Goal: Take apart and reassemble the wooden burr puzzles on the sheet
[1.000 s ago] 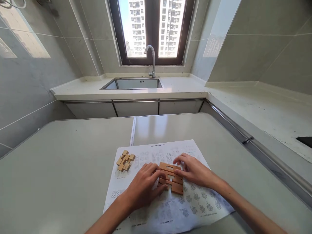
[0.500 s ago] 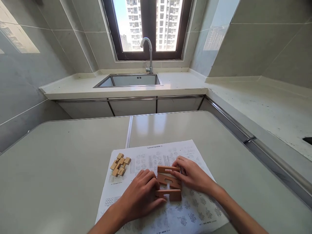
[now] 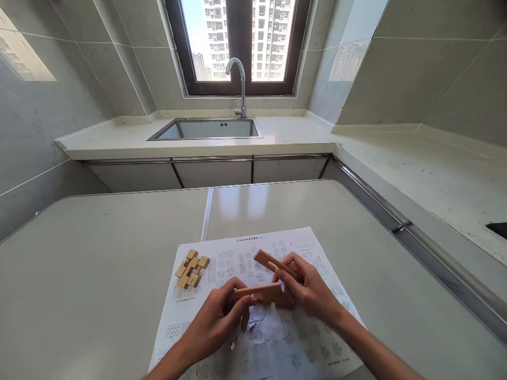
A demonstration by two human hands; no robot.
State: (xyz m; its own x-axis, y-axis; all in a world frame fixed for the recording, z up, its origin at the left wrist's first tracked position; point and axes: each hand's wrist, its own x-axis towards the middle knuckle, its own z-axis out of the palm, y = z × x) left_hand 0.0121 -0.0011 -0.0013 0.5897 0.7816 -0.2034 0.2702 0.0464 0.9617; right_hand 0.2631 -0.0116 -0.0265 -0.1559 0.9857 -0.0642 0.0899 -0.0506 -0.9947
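My left hand (image 3: 216, 319) is closed round one flat brown wooden puzzle piece (image 3: 259, 292), held edge-on just above the printed sheet (image 3: 277, 338). My right hand (image 3: 307, 287) grips another flat wooden piece (image 3: 269, 260), tilted up and to the left, and seems to touch the first piece too. Both hands meet over the middle of the sheet. An assembled pale wooden block puzzle (image 3: 191, 267) lies on the sheet's upper left corner, apart from both hands.
The sheet lies on a grey table (image 3: 99, 253) with a seam down its middle. Beyond it runs a white counter (image 3: 285, 138) with a steel sink (image 3: 206, 129) and tap (image 3: 237, 87) under a window. A second counter (image 3: 435, 174) runs along the right.
The flat wooden pieces lay side by side on the sheet under my fingers. Now both hands have lifted pieces off the sheet and turned them on edge. The view has tilted slightly.
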